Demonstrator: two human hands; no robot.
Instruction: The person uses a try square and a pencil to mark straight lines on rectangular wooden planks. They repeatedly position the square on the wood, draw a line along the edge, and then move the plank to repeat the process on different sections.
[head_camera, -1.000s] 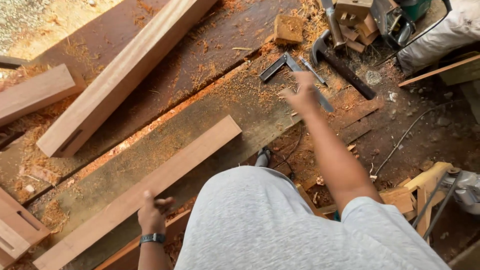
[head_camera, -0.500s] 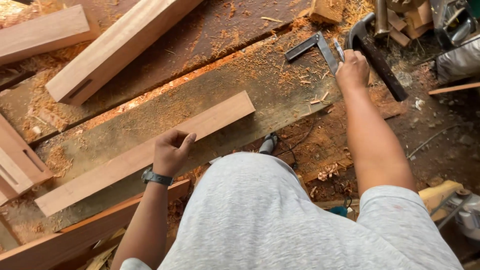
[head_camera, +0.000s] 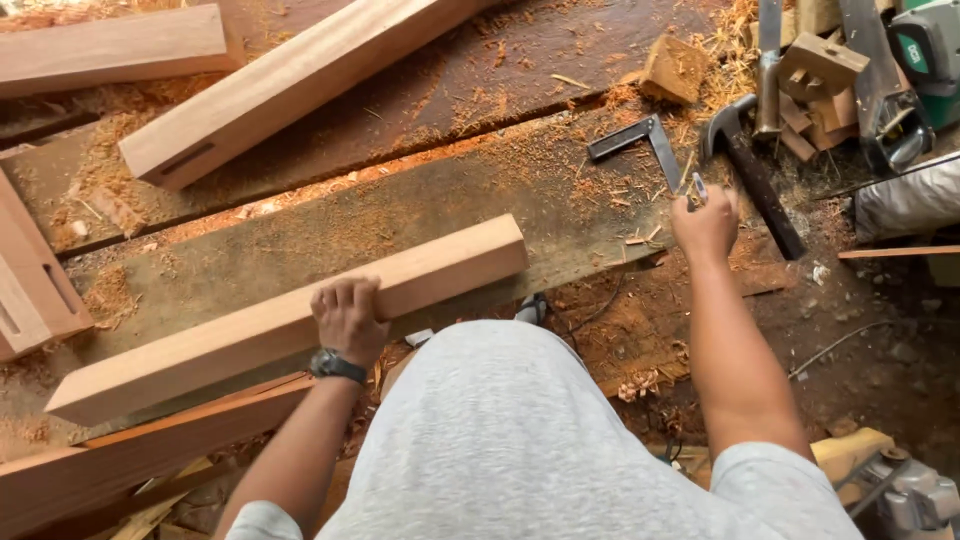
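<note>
**Hands on a timber length and a pencil-like tool**

Nearest, the left hand (head_camera: 347, 318), with a watch (head_camera: 333, 366) at the wrist, lies clenched over the near edge of a pale timber length (head_camera: 290, 315). The timber rests tilted on its edge across a dusty plank (head_camera: 420, 215), running from the plank's near left end up toward its middle. The right hand (head_camera: 706, 224) is out at the plank's right end, pinching a thin pencil-like tool (head_camera: 699, 187) between its fingertips. Just beyond it lie a metal try square (head_camera: 640, 141) and a dark-handled hammer (head_camera: 750, 165) on the sawdust. Farther off, a thick beam (head_camera: 300, 80) with a slot in its end lies across the far boards.
</note>
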